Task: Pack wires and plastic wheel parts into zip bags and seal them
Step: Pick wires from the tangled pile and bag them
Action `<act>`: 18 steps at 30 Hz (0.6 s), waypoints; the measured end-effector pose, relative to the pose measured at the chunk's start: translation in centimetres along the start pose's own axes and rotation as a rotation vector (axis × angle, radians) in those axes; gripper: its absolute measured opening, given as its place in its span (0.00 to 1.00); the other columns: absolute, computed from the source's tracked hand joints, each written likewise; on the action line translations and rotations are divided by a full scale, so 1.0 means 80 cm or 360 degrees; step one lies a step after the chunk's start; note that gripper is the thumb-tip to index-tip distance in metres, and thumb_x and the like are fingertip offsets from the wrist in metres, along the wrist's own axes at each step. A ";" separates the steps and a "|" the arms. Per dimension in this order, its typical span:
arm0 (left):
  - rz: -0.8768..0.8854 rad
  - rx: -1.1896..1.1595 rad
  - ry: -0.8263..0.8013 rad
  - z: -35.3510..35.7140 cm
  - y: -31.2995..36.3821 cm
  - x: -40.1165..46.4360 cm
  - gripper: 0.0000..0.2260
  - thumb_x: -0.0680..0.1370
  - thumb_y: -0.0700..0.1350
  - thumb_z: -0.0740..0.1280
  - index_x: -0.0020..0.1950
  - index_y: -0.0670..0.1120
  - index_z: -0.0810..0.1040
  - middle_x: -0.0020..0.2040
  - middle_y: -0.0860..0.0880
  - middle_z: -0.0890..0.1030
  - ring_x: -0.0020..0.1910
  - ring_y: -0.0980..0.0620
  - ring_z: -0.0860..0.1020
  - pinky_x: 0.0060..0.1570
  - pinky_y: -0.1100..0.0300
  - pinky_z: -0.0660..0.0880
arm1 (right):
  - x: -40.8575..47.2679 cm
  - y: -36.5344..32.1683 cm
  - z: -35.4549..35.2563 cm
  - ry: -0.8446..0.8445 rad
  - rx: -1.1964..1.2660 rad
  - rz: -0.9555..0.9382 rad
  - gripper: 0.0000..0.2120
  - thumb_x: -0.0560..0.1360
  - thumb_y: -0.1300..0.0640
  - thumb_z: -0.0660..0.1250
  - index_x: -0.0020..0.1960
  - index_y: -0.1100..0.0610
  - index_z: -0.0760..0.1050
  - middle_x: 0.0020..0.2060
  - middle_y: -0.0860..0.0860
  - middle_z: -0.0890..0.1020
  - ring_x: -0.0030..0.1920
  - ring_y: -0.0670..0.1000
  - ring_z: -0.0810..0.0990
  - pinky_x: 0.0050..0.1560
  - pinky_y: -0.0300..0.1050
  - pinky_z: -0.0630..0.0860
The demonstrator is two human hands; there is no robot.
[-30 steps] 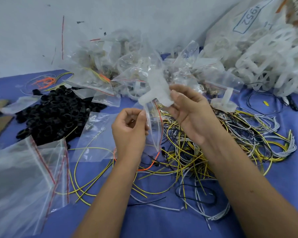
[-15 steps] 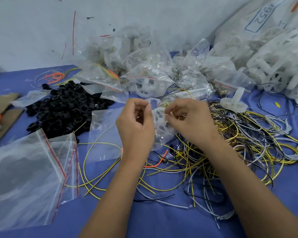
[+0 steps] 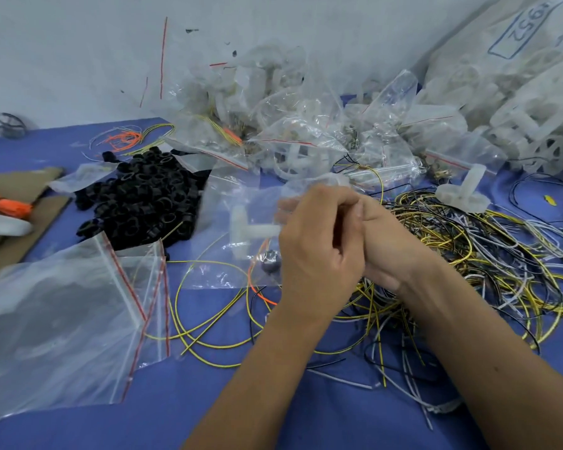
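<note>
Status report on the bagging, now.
Left hand and right hand both pinching the zip bag. White wheel part inside it, seal state unclear. Loose wires beneath, not blocking.

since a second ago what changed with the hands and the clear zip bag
Both hands, left hand and right hand, have come together, gripping the clear zip bag; the white plastic wheel part, earlier held above it, is now inside. The black ring pile is unchanged.

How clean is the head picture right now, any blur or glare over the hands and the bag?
Head view: the zip bag beside the left hand is smeared by motion blur; the right hand and wires read sharper. Soft glare streaks the loose bags at lower left. Light is even, shadows faint. Wide-angle bending shows toward the edges.
</note>
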State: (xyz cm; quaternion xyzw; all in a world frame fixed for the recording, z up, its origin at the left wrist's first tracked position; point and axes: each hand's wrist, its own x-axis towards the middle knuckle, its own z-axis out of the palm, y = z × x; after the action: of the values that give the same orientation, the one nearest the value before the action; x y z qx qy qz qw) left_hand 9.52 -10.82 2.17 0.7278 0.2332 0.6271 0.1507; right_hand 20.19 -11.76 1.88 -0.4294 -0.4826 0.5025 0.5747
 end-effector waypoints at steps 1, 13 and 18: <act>-0.0004 0.0001 0.0005 -0.001 -0.001 0.000 0.03 0.76 0.33 0.70 0.45 0.40 0.79 0.41 0.48 0.79 0.40 0.52 0.74 0.43 0.64 0.69 | 0.001 0.001 -0.001 -0.0020 -0.0034 0.0020 0.10 0.78 0.68 0.60 0.50 0.62 0.81 0.46 0.71 0.78 0.47 0.77 0.72 0.46 0.85 0.63; -0.0367 -0.0023 -0.0234 0.013 -0.044 -0.012 0.04 0.78 0.39 0.70 0.50 0.46 0.77 0.40 0.54 0.78 0.39 0.53 0.77 0.41 0.51 0.76 | 0.009 -0.012 -0.040 0.1013 -0.0555 -0.0227 0.08 0.81 0.61 0.66 0.45 0.58 0.82 0.34 0.54 0.85 0.32 0.55 0.85 0.33 0.49 0.82; -0.0377 0.0010 -0.0352 0.021 -0.040 -0.014 0.05 0.79 0.48 0.69 0.51 0.52 0.74 0.38 0.56 0.76 0.38 0.56 0.75 0.39 0.53 0.74 | -0.004 -0.023 -0.093 0.1718 -0.1963 -0.0230 0.10 0.77 0.50 0.67 0.49 0.53 0.84 0.44 0.54 0.84 0.48 0.57 0.81 0.45 0.46 0.74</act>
State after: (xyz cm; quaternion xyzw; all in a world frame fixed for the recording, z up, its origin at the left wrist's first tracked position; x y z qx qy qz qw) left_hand 10.54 -8.55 -0.67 0.7603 0.3013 0.5202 0.2459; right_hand 27.85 -12.34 2.37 -0.8184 -0.3557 -0.1668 0.4193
